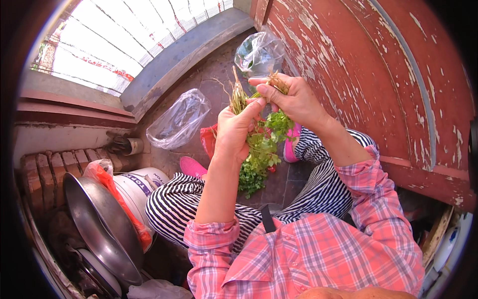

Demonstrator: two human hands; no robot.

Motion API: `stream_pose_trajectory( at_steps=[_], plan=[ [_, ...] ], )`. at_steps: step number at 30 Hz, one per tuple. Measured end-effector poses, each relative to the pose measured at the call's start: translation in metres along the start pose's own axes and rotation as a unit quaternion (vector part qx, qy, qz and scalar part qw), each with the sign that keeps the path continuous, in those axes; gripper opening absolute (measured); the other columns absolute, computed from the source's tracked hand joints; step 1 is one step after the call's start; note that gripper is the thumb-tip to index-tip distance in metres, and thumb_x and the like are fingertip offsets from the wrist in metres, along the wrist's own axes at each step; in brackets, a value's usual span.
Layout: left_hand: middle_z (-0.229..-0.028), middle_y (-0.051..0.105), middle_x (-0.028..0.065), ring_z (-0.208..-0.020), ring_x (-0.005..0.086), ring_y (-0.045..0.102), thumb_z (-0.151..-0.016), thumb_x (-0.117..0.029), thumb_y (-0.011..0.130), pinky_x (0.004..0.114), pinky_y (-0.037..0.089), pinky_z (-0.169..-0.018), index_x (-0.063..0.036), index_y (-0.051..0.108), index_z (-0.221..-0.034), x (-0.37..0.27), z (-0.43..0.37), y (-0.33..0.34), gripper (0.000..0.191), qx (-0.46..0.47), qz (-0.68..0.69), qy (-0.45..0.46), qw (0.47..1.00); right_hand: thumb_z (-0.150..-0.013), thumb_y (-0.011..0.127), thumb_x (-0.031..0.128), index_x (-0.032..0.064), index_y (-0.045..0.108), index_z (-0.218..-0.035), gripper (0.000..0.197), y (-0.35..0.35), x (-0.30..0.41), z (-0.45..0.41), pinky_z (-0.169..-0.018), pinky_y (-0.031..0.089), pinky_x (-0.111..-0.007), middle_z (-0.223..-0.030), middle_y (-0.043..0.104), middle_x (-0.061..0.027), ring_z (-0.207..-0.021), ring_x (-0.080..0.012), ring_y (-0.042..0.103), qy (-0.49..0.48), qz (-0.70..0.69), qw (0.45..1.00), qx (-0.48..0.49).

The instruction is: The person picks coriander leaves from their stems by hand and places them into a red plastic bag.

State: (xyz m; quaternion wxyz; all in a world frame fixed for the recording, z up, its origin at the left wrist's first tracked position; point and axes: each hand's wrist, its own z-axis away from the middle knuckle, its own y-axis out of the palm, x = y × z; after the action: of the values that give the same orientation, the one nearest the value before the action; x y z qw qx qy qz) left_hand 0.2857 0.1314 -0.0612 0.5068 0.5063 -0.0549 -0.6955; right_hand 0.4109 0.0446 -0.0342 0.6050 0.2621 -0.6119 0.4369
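My left hand (233, 127) grips a bunch of leafy herbs, likely cilantro (261, 149), by the stems near the pale roots (238, 95). The green leaves hang below that hand, between my knees. My right hand (295, 95) is closed around a smaller bit of the herb with stringy brownish roots (277, 82). Both thumbs nearly meet over the stems. Part of the stems is hidden behind my fingers. A red plastic bag (208, 139) lies on the floor beyond my left wrist, partly covered by it.
A clear plastic bag (179, 119) lies on the tiled floor, and another, tied one (259, 54) stands by the peeling red door (347, 74). At left are a metal basin (108, 216), a white bucket (130, 187) and stacked bricks (63, 164). A sill (186, 52) runs below the window.
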Motion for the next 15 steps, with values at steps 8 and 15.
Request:
stream_pose_trajectory(
  at_steps=[8,15],
  plan=[
    [-0.067,0.059,-0.0002,-0.054,0.0062,0.053,-0.079,-0.013,0.070,0.021,0.042,-0.047,-0.0041,0.064,-0.084,-0.0031,0.0009,-0.0025,0.012,-0.010,-0.040,0.038,0.998,-0.087,0.061,0.022,-0.0007,0.065,-0.102,0.027,-0.0013,-0.0063,-0.0020,-0.064,0.045,-0.029,-0.081,0.061,-0.0110,-0.073,-0.0150,0.058,-0.059,0.084,0.995,0.001],
    [-0.071,0.061,0.0016,-0.055,0.0065,0.053,-0.080,-0.011,0.069,0.020,0.041,-0.046,-0.0029,0.064,-0.085,-0.0027,0.0009,-0.0004,0.011,-0.008,-0.049,0.055,0.997,-0.088,0.060,0.024,-0.0015,0.065,-0.096,0.028,0.0007,-0.0096,-0.0023,-0.062,0.044,-0.030,-0.078,0.059,-0.0103,-0.070,-0.0147,0.057,-0.044,0.092,0.995,-0.001]
  ],
)
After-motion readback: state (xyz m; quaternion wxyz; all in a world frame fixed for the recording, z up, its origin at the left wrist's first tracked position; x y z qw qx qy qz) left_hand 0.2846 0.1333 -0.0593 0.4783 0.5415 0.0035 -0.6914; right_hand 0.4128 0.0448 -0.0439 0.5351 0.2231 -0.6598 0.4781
